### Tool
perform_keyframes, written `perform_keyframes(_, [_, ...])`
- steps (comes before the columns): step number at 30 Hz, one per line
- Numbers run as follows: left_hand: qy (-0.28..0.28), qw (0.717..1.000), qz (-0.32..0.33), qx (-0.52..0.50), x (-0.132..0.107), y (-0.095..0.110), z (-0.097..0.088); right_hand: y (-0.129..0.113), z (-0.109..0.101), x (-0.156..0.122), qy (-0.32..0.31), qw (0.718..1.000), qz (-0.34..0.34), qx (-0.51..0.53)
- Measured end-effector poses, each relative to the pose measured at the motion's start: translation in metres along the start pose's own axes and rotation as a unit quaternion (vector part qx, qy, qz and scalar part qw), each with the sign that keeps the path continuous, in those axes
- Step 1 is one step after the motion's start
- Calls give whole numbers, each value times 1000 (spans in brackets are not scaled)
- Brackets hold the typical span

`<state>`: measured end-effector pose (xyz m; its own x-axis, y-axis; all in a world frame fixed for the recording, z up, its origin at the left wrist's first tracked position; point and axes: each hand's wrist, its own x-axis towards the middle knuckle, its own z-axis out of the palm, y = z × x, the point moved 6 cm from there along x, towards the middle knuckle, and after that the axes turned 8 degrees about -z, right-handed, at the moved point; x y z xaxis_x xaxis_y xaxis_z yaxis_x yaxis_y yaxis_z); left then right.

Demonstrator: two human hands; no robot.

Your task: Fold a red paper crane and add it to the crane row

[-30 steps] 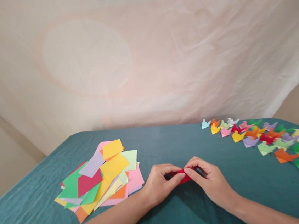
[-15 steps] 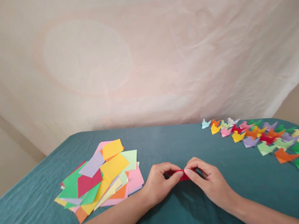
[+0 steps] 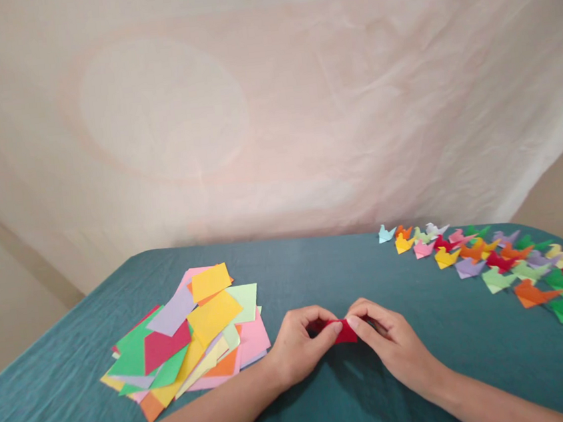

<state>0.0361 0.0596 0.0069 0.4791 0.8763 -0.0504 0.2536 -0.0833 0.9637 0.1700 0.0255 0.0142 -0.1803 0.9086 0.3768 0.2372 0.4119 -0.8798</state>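
Note:
A small folded piece of red paper (image 3: pixel 345 332) is held just above the teal tablecloth (image 3: pixel 317 267), near its front middle. My left hand (image 3: pixel 300 346) pinches its left end with thumb and curled fingers. My right hand (image 3: pixel 388 337) pinches its right end the same way, and the two thumbs almost meet over the paper. Most of the red paper is hidden by the fingers.
A loose heap of coloured paper squares (image 3: pixel 188 335) lies to the left of my hands. Several small folded paper figures (image 3: pixel 498 262) in many colours stand in rows at the right. A pale cloth backdrop (image 3: pixel 270 105) hangs behind the table.
The red paper has been folded smaller between my fingers, and my hands have drawn slightly closer together. The view has shifted slightly.

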Motion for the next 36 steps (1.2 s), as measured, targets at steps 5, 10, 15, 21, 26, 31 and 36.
perform_keyframes(5, [-9, 999, -22, -41, 2, -4, -1, 5, -2, 1, 16, 999, 30, 31])
perform_keyframes(10, [-5, 998, -19, -53, 3, -5, -2, 9, 3, 0, -20, 999, 38, 9])
perform_keyframes(15, [1, 1000, -8, -28, 2, -4, -2, 10, 5, 0, -26, 999, 34, -24])
perform_keyframes(21, [24, 997, 50, 52, 0, 6, -5, 7, 7, 0, -32, 998, 19, -44])
perform_keyframes(26, [27, 995, 67, 72, -1, 9, -7, 5, 7, 0, -34, 997, 1, -71])
perform_keyframes(31, [21, 996, 57, 59, 1, 6, -6, 3, 7, 2, -33, 995, -19, -98])
perform_keyframes(36, [26, 999, 32, 29, 3, 1, -8, 4, 6, 2, -25, 993, -19, -112])
